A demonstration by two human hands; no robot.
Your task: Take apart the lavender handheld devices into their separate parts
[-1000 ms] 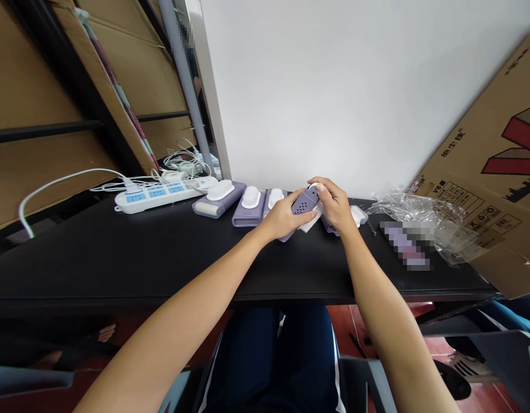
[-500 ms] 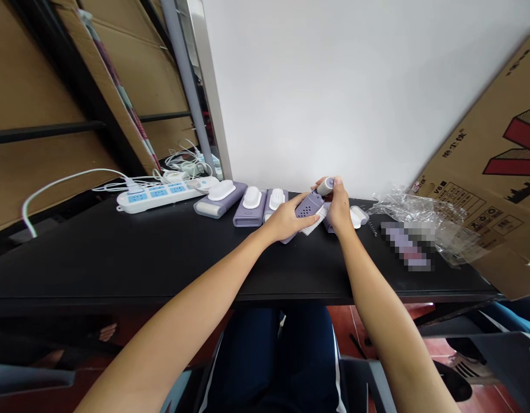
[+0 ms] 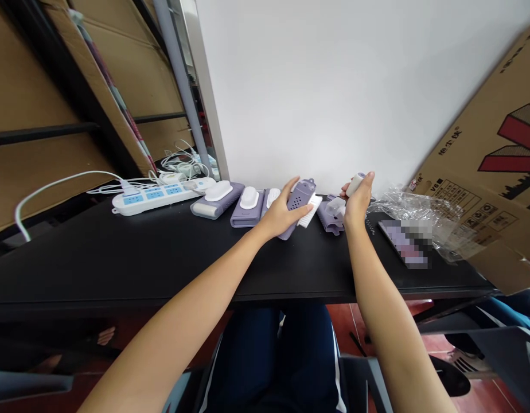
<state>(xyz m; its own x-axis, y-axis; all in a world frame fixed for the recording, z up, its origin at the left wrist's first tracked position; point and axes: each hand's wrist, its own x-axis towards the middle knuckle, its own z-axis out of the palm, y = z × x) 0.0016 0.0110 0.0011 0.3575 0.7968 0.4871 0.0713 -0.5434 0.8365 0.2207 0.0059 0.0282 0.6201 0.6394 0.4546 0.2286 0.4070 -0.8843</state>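
left hand [image 3: 279, 218] grips purple brush [image 3: 301, 197]; right hand [image 3: 358, 202], clutching white cylinder [image 3: 355, 184], has moved away

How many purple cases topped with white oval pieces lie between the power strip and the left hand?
3: the leftmost case beside the power strip, the middle case, and the rightmost case, partly hidden by the left hand, which could conceal more.

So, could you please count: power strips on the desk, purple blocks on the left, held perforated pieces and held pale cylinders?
Power strip: 1
Purple blocks on the left: 3 (one partly hidden)
Perforated purple piece, left hand: 1
Pale cylinder, right hand: 1
Total: 6
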